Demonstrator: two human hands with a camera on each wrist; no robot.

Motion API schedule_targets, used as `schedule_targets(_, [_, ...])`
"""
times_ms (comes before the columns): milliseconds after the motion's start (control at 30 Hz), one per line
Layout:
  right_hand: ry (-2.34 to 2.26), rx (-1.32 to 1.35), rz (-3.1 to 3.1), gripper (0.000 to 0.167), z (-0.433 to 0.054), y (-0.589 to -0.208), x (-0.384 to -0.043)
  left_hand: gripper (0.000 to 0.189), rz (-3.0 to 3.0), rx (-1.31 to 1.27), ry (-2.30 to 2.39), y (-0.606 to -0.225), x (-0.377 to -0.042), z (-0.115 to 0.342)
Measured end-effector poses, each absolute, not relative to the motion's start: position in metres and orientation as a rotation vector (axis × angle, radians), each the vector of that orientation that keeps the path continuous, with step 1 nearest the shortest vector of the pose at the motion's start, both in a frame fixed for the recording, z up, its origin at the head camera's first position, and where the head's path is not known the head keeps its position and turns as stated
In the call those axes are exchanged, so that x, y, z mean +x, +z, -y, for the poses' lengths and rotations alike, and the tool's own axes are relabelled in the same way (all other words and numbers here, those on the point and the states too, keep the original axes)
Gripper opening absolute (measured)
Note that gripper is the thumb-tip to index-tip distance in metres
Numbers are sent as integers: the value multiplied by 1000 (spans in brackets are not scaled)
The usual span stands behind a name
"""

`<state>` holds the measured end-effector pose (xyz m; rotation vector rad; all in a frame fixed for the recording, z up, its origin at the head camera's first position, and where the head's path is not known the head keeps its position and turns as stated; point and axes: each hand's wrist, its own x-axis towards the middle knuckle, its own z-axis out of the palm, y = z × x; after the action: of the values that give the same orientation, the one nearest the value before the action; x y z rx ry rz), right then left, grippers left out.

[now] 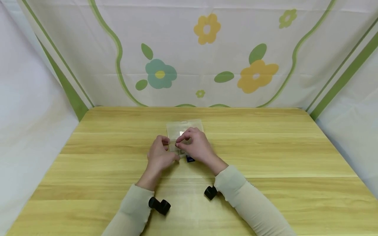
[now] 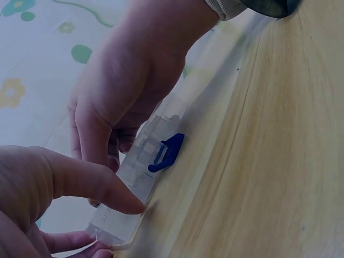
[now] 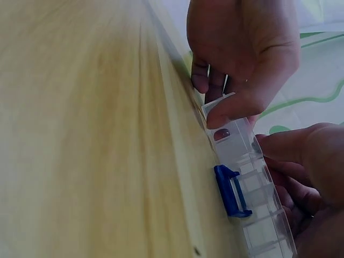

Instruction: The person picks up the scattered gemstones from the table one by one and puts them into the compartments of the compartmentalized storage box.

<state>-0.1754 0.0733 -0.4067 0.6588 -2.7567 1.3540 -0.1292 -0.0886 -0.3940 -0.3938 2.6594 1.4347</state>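
A clear plastic compartment box lies on the table with its transparent lid raised at the back. Its blue latch sticks out from the front side. My left hand grips the box's left end, thumb on the front wall and fingers behind. Above the left compartments, my right hand pinches a small dark piece between thumb and forefinger; its kind is too small to tell. Through the front wall in the right wrist view, a dark reddish spot shows near the left thumb.
The wooden table stretches out on both sides of the box. A white cloth with printed flowers hangs behind it, with more white cloth at the sides. Black wrist cameras sit at both cuffs.
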Motion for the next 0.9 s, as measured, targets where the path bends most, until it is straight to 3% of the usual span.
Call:
schedule_targets(567, [1382,635,2704,5,-76,-407,-169,72,-2631,-332,1459,-398,-127,92])
schedule_targets(900, [1429,621,2644,4,-99,-382,-167,75,-2642,-328,1451,-401,-126,96])
